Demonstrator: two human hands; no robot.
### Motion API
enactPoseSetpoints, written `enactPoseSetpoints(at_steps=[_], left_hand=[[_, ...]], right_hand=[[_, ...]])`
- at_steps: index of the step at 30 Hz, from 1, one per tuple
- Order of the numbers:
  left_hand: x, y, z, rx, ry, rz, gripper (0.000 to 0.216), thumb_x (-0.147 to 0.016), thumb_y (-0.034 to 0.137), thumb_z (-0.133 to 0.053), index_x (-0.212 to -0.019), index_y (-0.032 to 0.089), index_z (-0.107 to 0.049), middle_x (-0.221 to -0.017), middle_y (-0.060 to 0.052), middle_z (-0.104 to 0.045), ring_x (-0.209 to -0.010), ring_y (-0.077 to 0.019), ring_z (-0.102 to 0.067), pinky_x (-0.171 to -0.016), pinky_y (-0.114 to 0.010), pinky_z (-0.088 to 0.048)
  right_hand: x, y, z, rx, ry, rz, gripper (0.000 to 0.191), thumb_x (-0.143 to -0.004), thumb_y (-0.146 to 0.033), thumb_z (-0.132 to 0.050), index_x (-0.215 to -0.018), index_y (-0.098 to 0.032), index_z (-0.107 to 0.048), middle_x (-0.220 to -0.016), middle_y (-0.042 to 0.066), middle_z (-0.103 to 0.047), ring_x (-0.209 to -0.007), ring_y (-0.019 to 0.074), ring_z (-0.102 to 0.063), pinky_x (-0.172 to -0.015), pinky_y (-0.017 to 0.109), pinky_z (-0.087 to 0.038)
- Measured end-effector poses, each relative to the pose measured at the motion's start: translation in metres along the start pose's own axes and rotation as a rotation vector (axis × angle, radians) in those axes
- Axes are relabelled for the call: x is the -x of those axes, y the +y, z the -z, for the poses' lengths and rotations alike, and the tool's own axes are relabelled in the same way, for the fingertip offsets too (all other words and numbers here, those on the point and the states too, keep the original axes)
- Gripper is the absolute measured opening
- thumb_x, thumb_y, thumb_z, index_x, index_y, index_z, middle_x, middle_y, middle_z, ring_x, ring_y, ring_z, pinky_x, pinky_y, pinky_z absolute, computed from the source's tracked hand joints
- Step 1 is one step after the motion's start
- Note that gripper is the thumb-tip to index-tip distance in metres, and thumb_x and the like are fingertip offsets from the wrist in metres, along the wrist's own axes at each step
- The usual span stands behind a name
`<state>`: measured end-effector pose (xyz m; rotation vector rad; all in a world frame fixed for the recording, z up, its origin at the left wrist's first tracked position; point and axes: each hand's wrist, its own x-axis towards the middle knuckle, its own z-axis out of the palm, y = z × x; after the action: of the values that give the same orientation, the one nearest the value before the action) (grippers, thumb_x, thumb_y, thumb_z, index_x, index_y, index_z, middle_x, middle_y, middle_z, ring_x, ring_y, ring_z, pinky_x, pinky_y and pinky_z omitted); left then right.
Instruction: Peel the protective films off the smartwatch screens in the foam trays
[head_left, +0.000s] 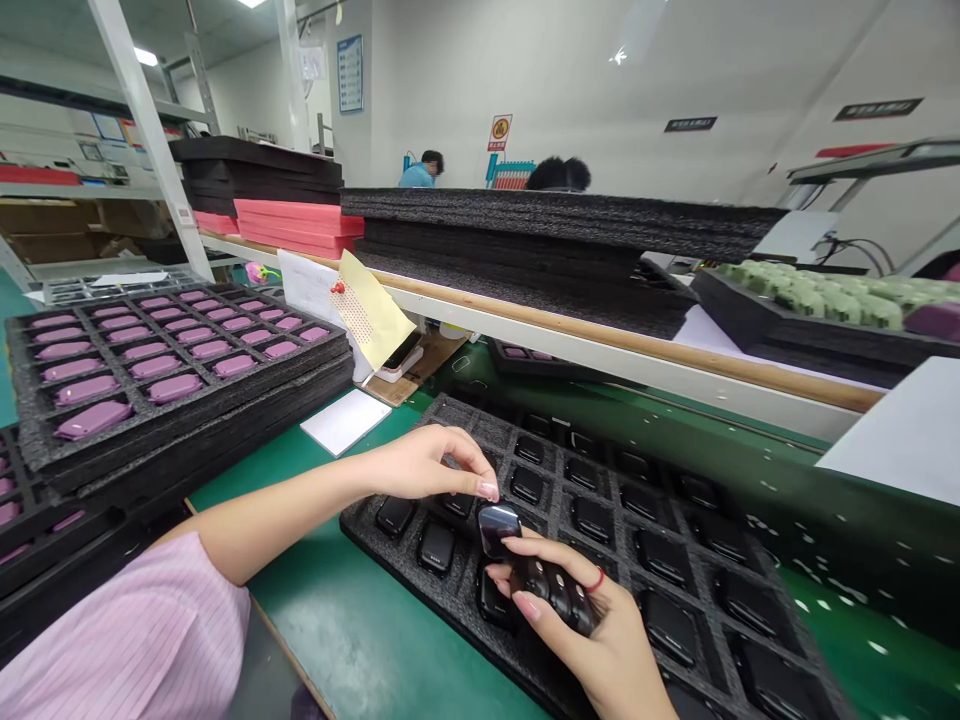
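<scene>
My right hand (592, 610) is wrapped round several glossy black watch-like cases (551, 590) stacked in its fingers. The front one, a smartwatch-like case (499, 528) with a shiny dark screen, tilts up between thumb and fingers. Just above its top edge my left hand (442, 465) is closed in a pinch; whether anything thin lies between those fingertips cannot be made out. Beneath both hands is a black foam tray (412, 558) with square compartments, most of the visible ones holding similar black cases (437, 547). My right hand hides part of the tray.
Stacked foam trays with purple cases (176, 388) stand at the left on the green table (322, 600). A white pad (345, 421) lies behind my left forearm. The shelf edge (600, 335) crosses behind, bearing black foam sheets (525, 235) and pale green cases (817, 290). Two people are beyond.
</scene>
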<state>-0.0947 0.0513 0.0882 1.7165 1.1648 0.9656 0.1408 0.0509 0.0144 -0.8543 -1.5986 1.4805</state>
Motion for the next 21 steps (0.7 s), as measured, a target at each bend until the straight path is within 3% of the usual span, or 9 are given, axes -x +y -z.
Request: enactPoseSetpoints(at_steps=[15,21], left_hand=[[0.006,0.001,-0.002,-0.062,-0.019,-0.018,0.014,-0.084,0.035,-0.076,-0.084,0.02,-0.077,-0.094,-0.006,-0.063,-0.095,-0.0197,-0.058,-0.078,-0.026,-0.046],[0.01,0.001,-0.008,0.063,-0.024,0.008,0.023,-0.084,0.04,-0.076,-0.084,0.018,-0.073,-0.095,-0.007,-0.066,-0.092,-0.0196,-0.062,-0.083,-0.031,-0.051]], right_hand=[[0.001,-0.004,0.0,-0.056,0.013,-0.004,0.047,-0.066,-0.06,-0.086,-0.096,-0.024,-0.079,-0.12,0.012,-0.073,-0.078,0.0232,-0.076,-0.083,0.034,-0.063],[0.002,-0.005,0.001,-0.037,0.007,-0.012,0.05,-0.066,-0.06,-0.085,-0.099,-0.023,-0.078,-0.118,0.013,-0.074,-0.076,0.025,-0.076,-0.083,0.036,-0.063]])
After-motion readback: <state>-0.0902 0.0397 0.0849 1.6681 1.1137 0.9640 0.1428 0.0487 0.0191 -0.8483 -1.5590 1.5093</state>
